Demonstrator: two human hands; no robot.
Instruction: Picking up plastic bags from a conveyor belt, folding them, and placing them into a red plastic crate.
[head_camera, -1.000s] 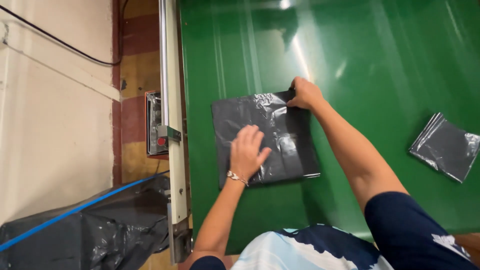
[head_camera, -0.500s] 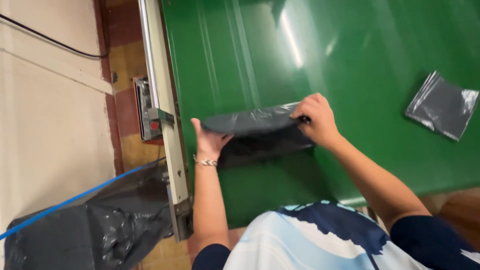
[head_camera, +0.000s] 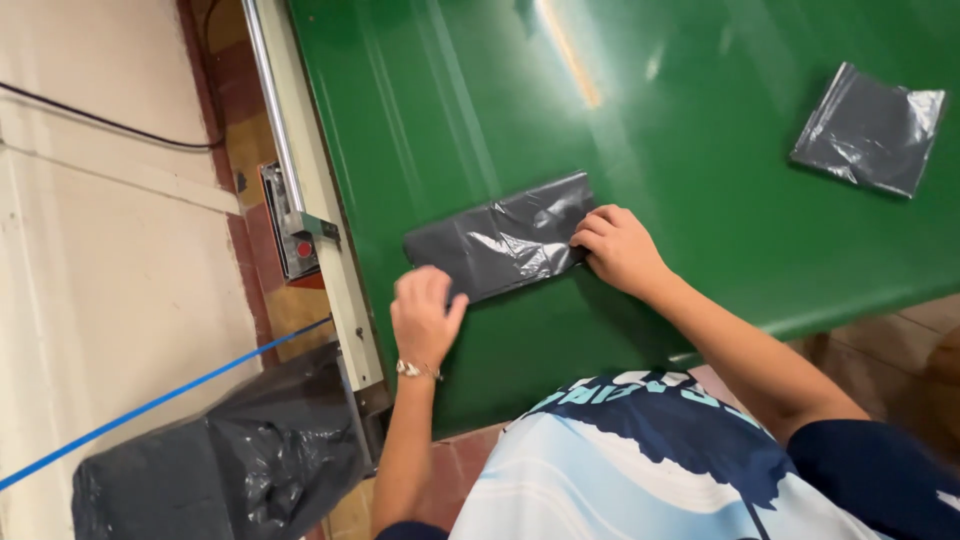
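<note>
A dark grey plastic bag (head_camera: 500, 240) lies folded into a narrow strip on the green table (head_camera: 700, 150). My left hand (head_camera: 425, 315) rests on the table at the strip's near left corner, fingers curled and touching the plastic. At the strip's right end my right hand (head_camera: 615, 248) presses down, fingers bent onto the edge. A bracelet circles my left wrist.
A second folded grey bag (head_camera: 868, 128) lies at the table's far right. A metal rail with a red-buttoned switch box (head_camera: 295, 235) runs along the table's left edge. A full black bag (head_camera: 220, 460) stands on the floor below it, beside a blue cord (head_camera: 150, 405).
The bag was a wide flat square, then was lifted and folded over. It now lies flat as a narrower strip with both hands pressing its ends.
</note>
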